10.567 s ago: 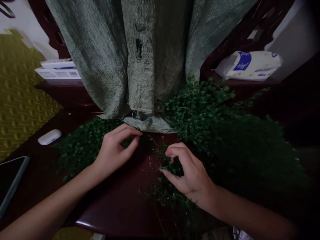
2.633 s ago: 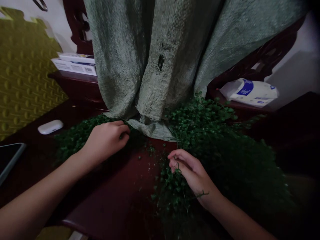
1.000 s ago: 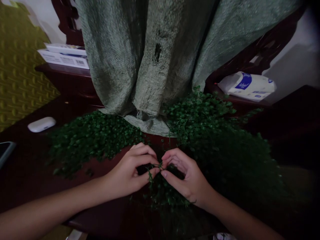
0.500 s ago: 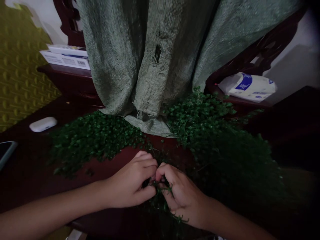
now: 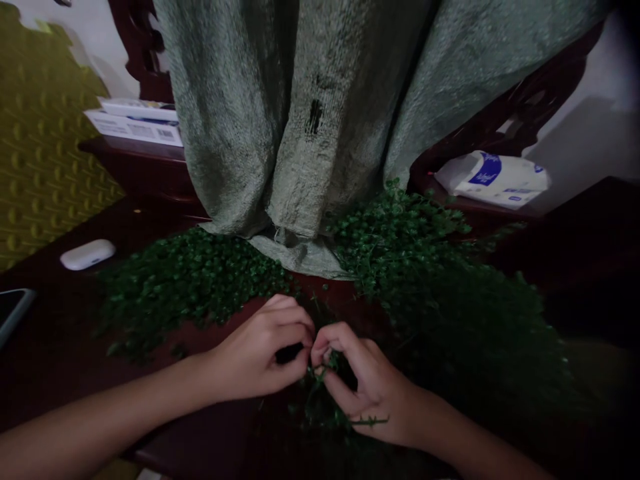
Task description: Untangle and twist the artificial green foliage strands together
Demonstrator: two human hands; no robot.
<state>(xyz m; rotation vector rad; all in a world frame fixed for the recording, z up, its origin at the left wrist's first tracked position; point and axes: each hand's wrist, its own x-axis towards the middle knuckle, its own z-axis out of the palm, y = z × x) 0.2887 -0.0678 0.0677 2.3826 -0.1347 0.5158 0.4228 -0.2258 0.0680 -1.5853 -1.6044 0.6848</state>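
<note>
My right hand (image 5: 363, 380) is closed around several green plant sprigs (image 5: 330, 363), with one stem poking out below the palm. Thumb and fingertips of my left hand (image 5: 273, 347) are pinched together right beside it; what they grip, if anything, is too small to make out. Left of my hands lies a heap of short leafy tips (image 5: 200, 273) on the dark red table (image 5: 200, 340). A larger pile of long-stemmed greens (image 5: 430, 267) spreads to the right. More loose greens lie in shadow beneath my hands.
A grey-green woven sack (image 5: 305, 147) stands behind the piles. At left are a white earbud case (image 5: 88, 255) and a phone (image 5: 14, 310). White boxes (image 5: 135, 123) lie at the back left, a tissue pack (image 5: 500, 178) at the back right.
My left fingertips have drawn slightly apart from the right hand and pinched together. The right hand has turned a little, and its sprigs have shifted.
</note>
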